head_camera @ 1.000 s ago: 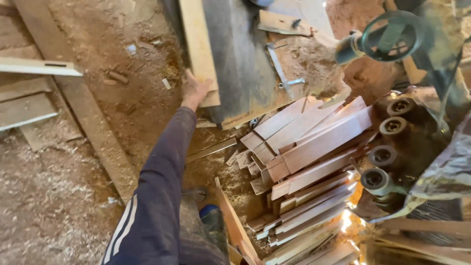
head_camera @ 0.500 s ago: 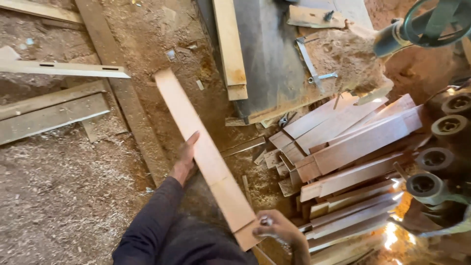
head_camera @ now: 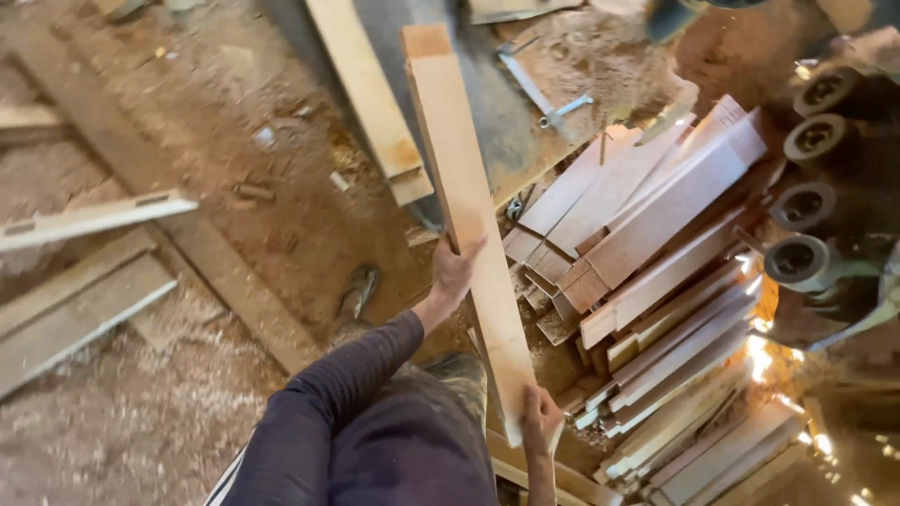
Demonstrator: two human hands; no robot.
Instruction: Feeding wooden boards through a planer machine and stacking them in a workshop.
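Your left hand (head_camera: 457, 272), arm stretched fwd, wraps its fingers round the long board (head_camera: 464, 187) mid-length, right hand (head_camera: 541, 424) pinching its near end, board slanting over the plank stack (head_camera: 656, 272) w/ far end up.

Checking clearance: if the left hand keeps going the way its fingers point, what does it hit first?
The left hand grips the long plank, fingers pointing up-frame along it. Straight on, the first thing in line looks like the dark machine table, by the end of the second plank lying there. Depth is unclear.
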